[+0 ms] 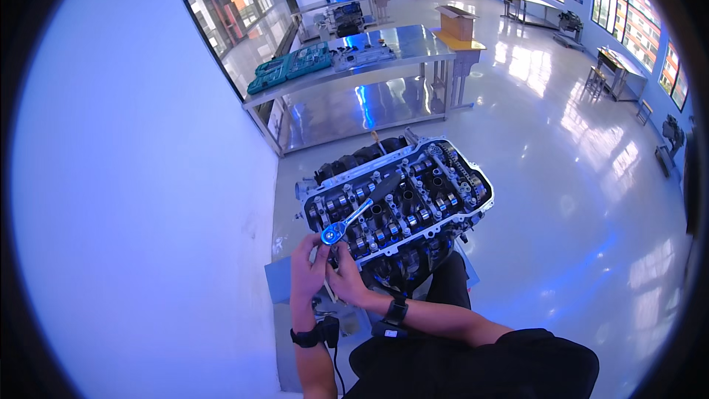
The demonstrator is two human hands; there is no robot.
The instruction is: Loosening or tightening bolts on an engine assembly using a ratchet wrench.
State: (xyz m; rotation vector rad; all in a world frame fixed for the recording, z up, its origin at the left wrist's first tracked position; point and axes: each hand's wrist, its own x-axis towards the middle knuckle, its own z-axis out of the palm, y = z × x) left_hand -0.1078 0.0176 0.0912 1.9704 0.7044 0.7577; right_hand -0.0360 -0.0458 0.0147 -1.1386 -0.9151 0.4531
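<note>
A ratchet point(332, 234) with a chrome head and dark handle is held at its head end over the near left corner of an open engine point(406, 216), whose camshafts and rows of bolts are exposed, its handle pointing up and right. My left hand point(310, 270) has its fingers closed at the ratchet head. My right hand point(348, 281) sits just below and right, fingers pinched under the head; what they grip there is hidden. Black bands with small devices are on both wrists.
A white wall point(125, 199) fills the left. A steel bench point(410, 44) with a teal tool case point(288, 68) stands behind the engine. A cardboard box point(456, 24), further benches point(620, 66), stools point(594, 81) and stand-mounted engines point(569, 24) line the room.
</note>
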